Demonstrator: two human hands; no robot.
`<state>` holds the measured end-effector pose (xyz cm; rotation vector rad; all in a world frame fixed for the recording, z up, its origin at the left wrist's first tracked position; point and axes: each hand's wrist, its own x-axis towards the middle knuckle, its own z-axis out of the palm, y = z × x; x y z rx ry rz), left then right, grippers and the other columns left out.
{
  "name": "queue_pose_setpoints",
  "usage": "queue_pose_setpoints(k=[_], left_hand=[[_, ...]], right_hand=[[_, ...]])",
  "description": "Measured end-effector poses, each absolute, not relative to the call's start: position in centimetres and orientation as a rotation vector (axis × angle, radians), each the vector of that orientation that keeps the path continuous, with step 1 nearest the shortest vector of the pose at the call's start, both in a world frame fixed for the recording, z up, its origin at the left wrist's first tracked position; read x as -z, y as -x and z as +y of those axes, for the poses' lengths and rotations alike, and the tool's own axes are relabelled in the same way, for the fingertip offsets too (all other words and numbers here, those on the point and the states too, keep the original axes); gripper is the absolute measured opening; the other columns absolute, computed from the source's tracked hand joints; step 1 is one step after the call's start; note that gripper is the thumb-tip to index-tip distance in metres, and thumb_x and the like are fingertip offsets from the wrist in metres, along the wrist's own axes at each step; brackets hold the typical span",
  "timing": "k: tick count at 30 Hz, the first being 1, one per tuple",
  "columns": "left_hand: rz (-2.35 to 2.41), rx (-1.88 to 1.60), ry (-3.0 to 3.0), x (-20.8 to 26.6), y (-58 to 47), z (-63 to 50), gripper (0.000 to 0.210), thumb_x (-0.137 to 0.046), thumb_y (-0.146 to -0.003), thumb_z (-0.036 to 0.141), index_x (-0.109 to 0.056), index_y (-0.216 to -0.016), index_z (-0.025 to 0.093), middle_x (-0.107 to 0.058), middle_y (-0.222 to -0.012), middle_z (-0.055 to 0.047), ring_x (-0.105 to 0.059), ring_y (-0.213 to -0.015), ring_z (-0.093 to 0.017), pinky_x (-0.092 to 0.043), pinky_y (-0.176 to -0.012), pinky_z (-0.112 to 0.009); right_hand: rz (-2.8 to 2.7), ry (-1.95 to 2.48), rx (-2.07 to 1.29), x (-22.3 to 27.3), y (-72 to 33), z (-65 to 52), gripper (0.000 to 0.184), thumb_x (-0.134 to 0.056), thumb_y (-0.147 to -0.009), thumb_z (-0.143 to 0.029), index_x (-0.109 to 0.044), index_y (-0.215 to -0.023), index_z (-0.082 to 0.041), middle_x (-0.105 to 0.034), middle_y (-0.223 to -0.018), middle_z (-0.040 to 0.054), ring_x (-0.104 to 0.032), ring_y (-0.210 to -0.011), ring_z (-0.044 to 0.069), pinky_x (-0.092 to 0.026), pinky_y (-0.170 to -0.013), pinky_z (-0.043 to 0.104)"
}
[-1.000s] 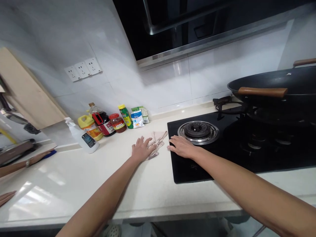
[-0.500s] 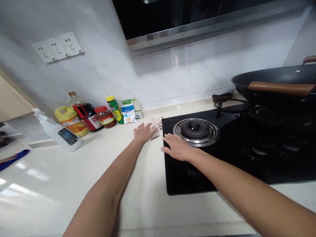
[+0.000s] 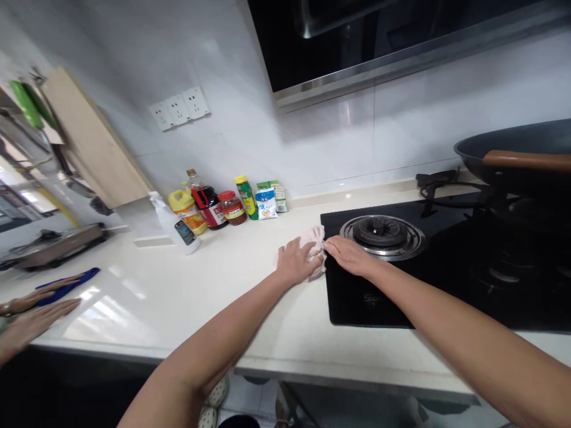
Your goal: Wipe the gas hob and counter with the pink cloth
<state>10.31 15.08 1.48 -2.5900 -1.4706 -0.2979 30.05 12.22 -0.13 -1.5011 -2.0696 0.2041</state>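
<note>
A pale pink cloth (image 3: 314, 236) lies bunched on the white counter against the left edge of the black glass hob (image 3: 379, 309). My left hand (image 3: 294, 260) presses on it with the fingers curled over the fabric. Over the hob's left edge, my right hand (image 3: 350, 254) has its fingers together and grips the cloth's right side; the fingertips are partly hidden. Just behind my right hand is the round burner (image 3: 381, 233), its metal ring bare of any pan support.
A spray bottle (image 3: 178, 232), sauce bottle (image 3: 209, 211), red-lidded jar (image 3: 232, 209) and seasoning packets (image 3: 266, 204) line the wall. A wok (image 3: 513, 142) stands at right under the range hood (image 3: 357, 71). At left, another person's hands (image 3: 42, 318) rest by a blue cloth (image 3: 66, 288).
My left hand has drawn the cloth nearer along the hob's edge. My right hand has moved from lying flat on the hob to the cloth. The view has swung left, showing another person's hands.
</note>
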Motion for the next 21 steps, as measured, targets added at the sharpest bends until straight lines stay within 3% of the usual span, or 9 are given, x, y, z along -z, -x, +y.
queue_pose_setpoints(k=[5, 10, 17, 21], left_hand=[[-1.303, 0.299, 2.740, -2.0, -5.1, 7.9, 0.057, -0.052, -0.094, 0.063, -0.053, -0.144, 0.036, -0.040, -0.158, -0.012, -0.040, -0.143, -0.033, -0.034, -0.112, -0.053], [-1.287, 0.232, 2.815, -2.9, 1.4, 4.1, 0.056, -0.056, -0.093, 0.060, -0.052, -0.145, 0.040, -0.037, -0.162, -0.007, -0.036, -0.146, -0.030, -0.032, -0.116, -0.050], [-1.714, 0.218, 2.452, -2.4, 7.3, 9.6, 0.052, -0.049, -0.097, 0.056, -0.050, -0.146, 0.038, -0.044, -0.157, -0.008, -0.038, -0.146, -0.030, -0.037, -0.113, -0.050], [-1.879, 0.208, 2.308, -2.4, 6.5, 14.6, 0.055, -0.044, -0.096, 0.063, -0.049, -0.145, 0.039, -0.045, -0.155, -0.010, -0.040, -0.143, -0.034, -0.037, -0.109, -0.058]], right_hand=[[-2.072, 1.516, -0.194, 0.5, -30.2, 11.9, 0.044, -0.026, -0.106, -0.043, -0.064, -0.104, -0.020, -0.067, -0.105, 0.0088, -0.059, -0.098, 0.020, -0.043, -0.092, 0.033], [-2.135, 1.509, -0.173, 0.7, -29.9, 11.6, 0.040, -0.034, -0.104, -0.040, -0.065, -0.119, -0.018, -0.064, -0.123, 0.0106, -0.057, -0.114, 0.021, -0.039, -0.101, 0.032], [-2.216, 1.595, -0.087, 0.7, -29.2, 11.1, 0.043, -0.036, -0.104, -0.044, -0.064, -0.126, -0.022, -0.058, -0.135, 0.0126, -0.052, -0.126, 0.026, -0.037, -0.108, 0.039], [-2.213, 1.629, -0.065, 0.8, -29.2, 11.1, 0.045, -0.033, -0.104, -0.047, -0.063, -0.128, -0.024, -0.055, -0.140, 0.0119, -0.051, -0.127, 0.026, -0.039, -0.106, 0.042]])
